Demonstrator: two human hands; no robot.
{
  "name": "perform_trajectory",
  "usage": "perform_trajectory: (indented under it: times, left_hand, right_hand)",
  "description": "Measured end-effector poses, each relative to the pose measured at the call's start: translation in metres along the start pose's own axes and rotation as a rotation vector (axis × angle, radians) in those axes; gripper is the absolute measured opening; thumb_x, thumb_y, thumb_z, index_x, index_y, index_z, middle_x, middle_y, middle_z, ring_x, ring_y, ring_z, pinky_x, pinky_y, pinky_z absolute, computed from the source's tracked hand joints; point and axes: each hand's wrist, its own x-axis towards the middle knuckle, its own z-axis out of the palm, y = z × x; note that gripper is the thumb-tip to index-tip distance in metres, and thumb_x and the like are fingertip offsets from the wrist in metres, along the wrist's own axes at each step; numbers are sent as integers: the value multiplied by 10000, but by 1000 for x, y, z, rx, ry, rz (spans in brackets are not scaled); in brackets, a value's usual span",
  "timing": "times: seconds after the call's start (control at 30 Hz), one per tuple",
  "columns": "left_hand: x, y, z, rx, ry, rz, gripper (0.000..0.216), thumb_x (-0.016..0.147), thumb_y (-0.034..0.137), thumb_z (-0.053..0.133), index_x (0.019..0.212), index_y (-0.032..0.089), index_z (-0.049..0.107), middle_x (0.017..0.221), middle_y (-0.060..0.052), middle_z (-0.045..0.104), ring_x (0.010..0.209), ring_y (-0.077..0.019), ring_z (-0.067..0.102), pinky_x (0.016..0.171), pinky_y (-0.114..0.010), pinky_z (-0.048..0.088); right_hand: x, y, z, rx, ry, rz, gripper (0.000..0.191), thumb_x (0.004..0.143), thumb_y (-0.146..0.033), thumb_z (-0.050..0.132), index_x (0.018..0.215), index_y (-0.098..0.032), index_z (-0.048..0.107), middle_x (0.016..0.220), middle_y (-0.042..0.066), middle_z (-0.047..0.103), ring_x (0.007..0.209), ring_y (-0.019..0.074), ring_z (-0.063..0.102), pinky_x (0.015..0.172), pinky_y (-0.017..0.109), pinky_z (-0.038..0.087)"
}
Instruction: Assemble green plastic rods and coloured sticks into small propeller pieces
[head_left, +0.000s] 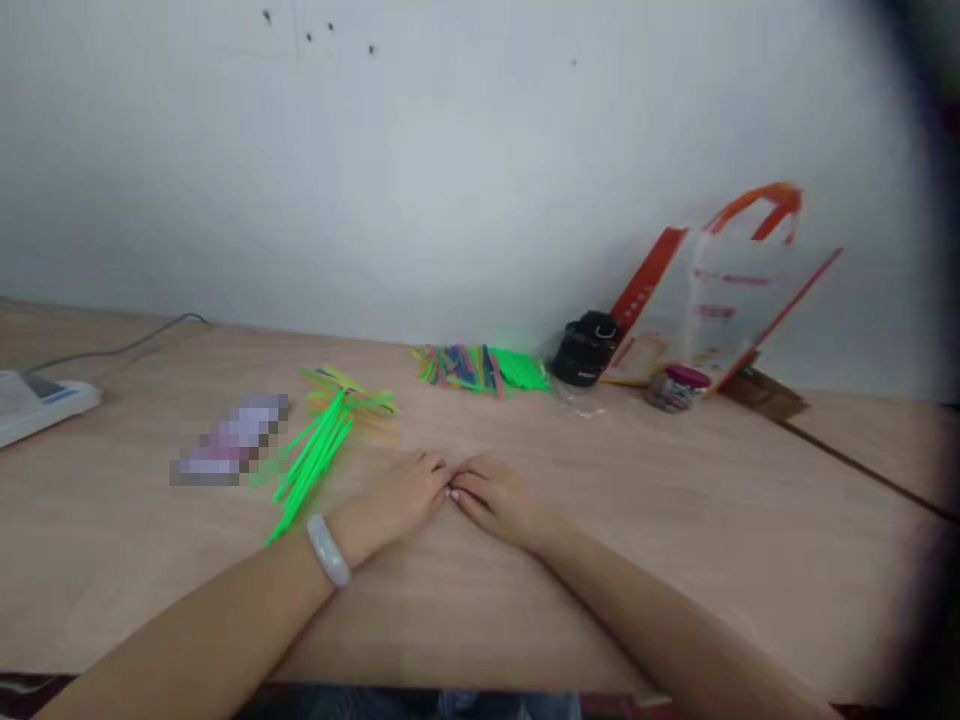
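The bundle of green strips [315, 458] lies on the table [675, 520] just beside my left wrist. It runs from near my bracelet [328, 550] up toward a small tangle of yellow and green ones. My left hand [401, 497] and right hand [501, 503] rest knuckles-up on the wood, fingers loosely curled and tips meeting in the middle. Whether anything thin is pinched between them I can't tell; it's too small and blurred. For fine work like this, I judge it best to lean both wrists on the table for steadiness. I should also mind my left forearm, which sits close enough to sweep the strips askew. Farther back, by the wall, are a pile of mixed coloured strips [480, 368], a black jar [586, 348] and a bag [720, 300].
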Motion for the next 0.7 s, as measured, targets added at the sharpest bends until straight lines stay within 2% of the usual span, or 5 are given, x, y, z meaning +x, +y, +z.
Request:
perform_trajectory:
  times: [0.37,0.47,0.57,0.63,0.7]
  left_hand:
    - [1,0,3,-4,18,13,209,927,237,430,1042,159,586,1052,-77,590,979,-200,535,884,-347,449]
    - [-1,1,-3,-1,31,32,209,936,243,413,1022,171,589,1022,-65,601,965,-186,548,871,-332,451]
    - [-3,-6,-25,55,161,-25,217,941,237,386,985,186,592,983,-57,610,956,-187,554,873,-339,445]
    - [-6,-19,-46,112,339,-156,224,942,254,377,984,183,584,982,-68,611,976,-204,549,892,-361,433]
    - [-12,-38,-69,172,494,-353,231,923,322,419,985,156,568,977,-91,606,966,-227,549,879,-367,435]
  right_hand:
    - [-1,4,-2,1,7,-2,170,900,-213,477,909,-179,643,905,74,643,869,178,577,776,316,480]
    - [0,5,-1,4,-1,8,171,902,-219,477,886,-180,643,895,75,639,858,176,576,761,310,475]
    - [1,4,-3,11,-3,31,191,912,-221,457,883,-178,641,871,75,633,847,173,572,752,302,471]
    - [2,4,-5,23,-10,45,202,918,-222,443,891,-179,638,861,71,631,851,170,571,761,302,470]
    - [3,5,-7,34,-19,52,209,923,-222,432,902,-179,636,871,71,632,861,169,570,769,301,468]
